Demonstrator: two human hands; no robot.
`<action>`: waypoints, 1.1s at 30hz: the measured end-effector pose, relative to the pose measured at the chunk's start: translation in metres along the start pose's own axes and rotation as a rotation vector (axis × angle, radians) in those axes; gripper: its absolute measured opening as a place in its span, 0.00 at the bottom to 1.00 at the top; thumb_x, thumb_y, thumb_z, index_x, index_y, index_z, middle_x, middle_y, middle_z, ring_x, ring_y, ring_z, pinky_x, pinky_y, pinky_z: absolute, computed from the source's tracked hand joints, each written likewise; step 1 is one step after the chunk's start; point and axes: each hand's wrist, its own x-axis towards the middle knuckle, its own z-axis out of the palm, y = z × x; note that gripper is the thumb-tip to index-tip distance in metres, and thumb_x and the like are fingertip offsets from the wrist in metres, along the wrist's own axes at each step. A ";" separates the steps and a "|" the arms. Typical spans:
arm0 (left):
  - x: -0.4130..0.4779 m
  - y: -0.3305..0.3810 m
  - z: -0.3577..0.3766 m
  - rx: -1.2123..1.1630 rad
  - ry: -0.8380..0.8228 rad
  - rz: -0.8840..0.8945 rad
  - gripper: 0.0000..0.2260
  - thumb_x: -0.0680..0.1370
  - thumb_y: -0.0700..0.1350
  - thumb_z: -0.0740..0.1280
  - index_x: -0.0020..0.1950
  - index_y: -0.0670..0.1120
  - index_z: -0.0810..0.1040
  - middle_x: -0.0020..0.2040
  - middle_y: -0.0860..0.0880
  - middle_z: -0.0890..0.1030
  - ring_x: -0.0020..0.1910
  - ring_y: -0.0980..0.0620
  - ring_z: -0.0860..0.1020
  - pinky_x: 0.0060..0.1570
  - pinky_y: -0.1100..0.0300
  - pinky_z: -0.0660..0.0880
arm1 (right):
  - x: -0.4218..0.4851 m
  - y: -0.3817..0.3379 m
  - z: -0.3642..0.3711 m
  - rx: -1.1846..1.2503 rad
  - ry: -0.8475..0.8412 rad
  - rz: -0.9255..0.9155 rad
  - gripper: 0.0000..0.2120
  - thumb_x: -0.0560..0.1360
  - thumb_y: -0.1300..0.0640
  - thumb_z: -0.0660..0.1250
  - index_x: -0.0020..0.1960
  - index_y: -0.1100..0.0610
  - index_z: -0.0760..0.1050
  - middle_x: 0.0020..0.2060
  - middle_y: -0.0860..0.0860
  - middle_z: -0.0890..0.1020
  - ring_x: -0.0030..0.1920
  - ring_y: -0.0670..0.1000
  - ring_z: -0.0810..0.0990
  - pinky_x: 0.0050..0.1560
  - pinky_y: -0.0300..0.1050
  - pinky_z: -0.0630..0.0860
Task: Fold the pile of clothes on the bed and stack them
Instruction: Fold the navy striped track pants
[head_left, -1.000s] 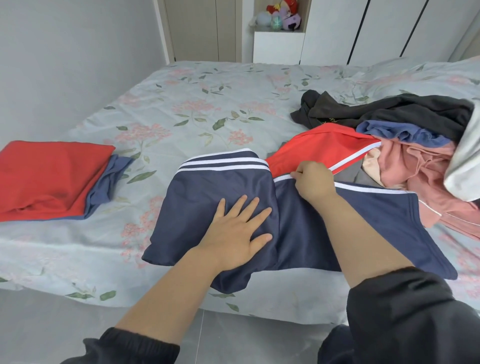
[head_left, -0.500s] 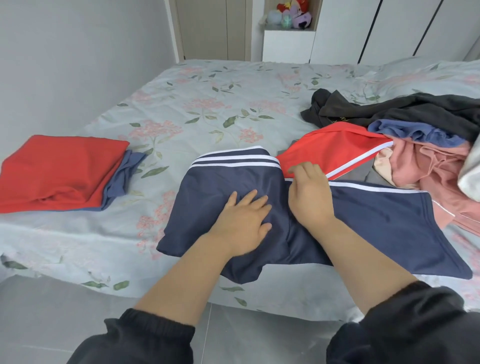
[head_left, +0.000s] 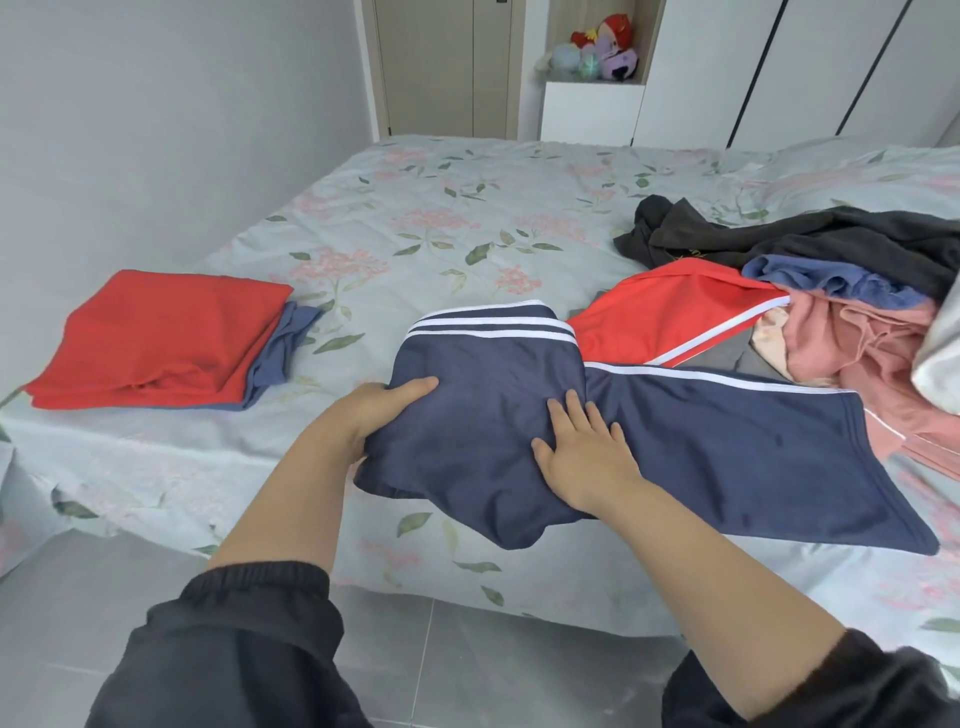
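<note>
Floral bed, navy garment mid-fold.
Left hand grips its left edge, likely limp and light; right hand presses flat, fingers straight.

Bedroom in a home.
A bed under a floral sheet fills the view. Plush toys sit in a niche at 12 o'clock, white wardrobe doors stand at 1 o'clock, loose clothes lie at 3 o'clock, and grey floor tiles show at 6 o'clock.
</note>
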 end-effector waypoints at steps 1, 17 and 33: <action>0.000 -0.002 -0.002 -0.067 -0.053 -0.019 0.21 0.70 0.63 0.70 0.54 0.48 0.79 0.49 0.49 0.84 0.49 0.47 0.82 0.48 0.56 0.77 | 0.001 0.001 0.000 0.000 0.006 0.003 0.29 0.81 0.45 0.45 0.78 0.52 0.42 0.77 0.51 0.41 0.77 0.53 0.43 0.75 0.55 0.45; -0.033 0.035 -0.034 -0.028 0.316 0.282 0.15 0.71 0.35 0.66 0.57 0.43 0.78 0.40 0.48 0.78 0.35 0.50 0.74 0.35 0.61 0.70 | 0.018 -0.059 0.010 0.209 0.019 -0.097 0.30 0.80 0.49 0.51 0.78 0.56 0.45 0.77 0.57 0.44 0.77 0.54 0.45 0.75 0.50 0.45; -0.098 0.165 0.148 0.137 -0.238 0.495 0.27 0.76 0.50 0.68 0.73 0.52 0.64 0.62 0.47 0.77 0.57 0.48 0.80 0.54 0.59 0.75 | -0.031 0.134 -0.075 1.727 -0.034 0.352 0.14 0.79 0.49 0.59 0.58 0.55 0.76 0.50 0.54 0.82 0.49 0.54 0.81 0.51 0.46 0.75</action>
